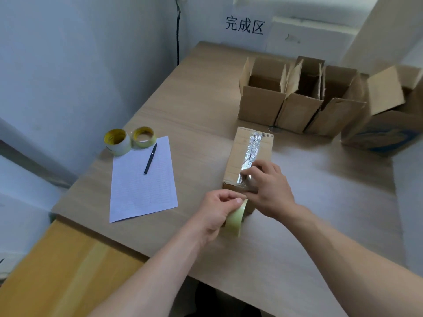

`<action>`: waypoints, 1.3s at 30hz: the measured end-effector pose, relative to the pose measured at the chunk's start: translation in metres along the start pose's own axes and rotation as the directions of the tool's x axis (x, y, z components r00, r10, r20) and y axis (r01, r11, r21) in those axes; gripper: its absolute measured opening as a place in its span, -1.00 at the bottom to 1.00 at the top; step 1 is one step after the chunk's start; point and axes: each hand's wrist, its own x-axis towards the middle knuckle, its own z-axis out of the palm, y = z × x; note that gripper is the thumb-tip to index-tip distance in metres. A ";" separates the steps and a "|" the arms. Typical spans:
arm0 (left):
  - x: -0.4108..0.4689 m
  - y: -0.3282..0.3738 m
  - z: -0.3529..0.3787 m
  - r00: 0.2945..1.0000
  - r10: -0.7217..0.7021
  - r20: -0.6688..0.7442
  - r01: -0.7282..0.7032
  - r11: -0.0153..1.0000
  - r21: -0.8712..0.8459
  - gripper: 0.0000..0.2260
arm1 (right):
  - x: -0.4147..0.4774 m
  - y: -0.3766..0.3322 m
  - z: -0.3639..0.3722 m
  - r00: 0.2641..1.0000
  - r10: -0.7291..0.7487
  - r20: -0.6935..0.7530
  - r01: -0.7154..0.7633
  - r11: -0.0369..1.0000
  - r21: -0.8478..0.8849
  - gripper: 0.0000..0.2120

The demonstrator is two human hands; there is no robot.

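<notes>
A small closed cardboard box (pixel 242 154) lies on the wooden table (pixel 201 106), with a shiny strip of clear tape (pixel 253 147) running along its top seam. My left hand (pixel 217 211) grips a pale yellow-green tape roll (pixel 235 221) just in front of the box's near end. My right hand (pixel 267 188) rests on the near end of the box, its fingers curled and pressing the tape down at the edge.
Several open cardboard boxes (pixel 297 94) stand in a row behind the taped one, and a larger printed box (pixel 389 124) sits at the right. At the left lie a lined paper sheet (pixel 142 186), a black pen (pixel 150 158) and two tape rolls (pixel 129 140).
</notes>
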 end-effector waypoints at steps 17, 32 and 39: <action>0.017 -0.022 0.027 0.967 -0.093 0.236 0.108 0.993 -0.050 -0.71 | -0.076 -0.050 -0.022 0.808 0.554 0.200 -0.455 0.371 0.810 -0.55; 0.000 -0.031 0.016 0.961 0.274 0.043 -0.278 0.949 0.148 -0.75 | -0.052 -0.055 -0.053 0.868 0.468 0.164 -0.493 0.774 0.397 -0.82; 0.003 -0.011 0.010 0.985 0.172 0.006 -0.172 0.985 -0.011 -0.74 | -0.044 -0.047 -0.063 0.867 0.430 0.250 -0.494 0.803 0.333 -0.81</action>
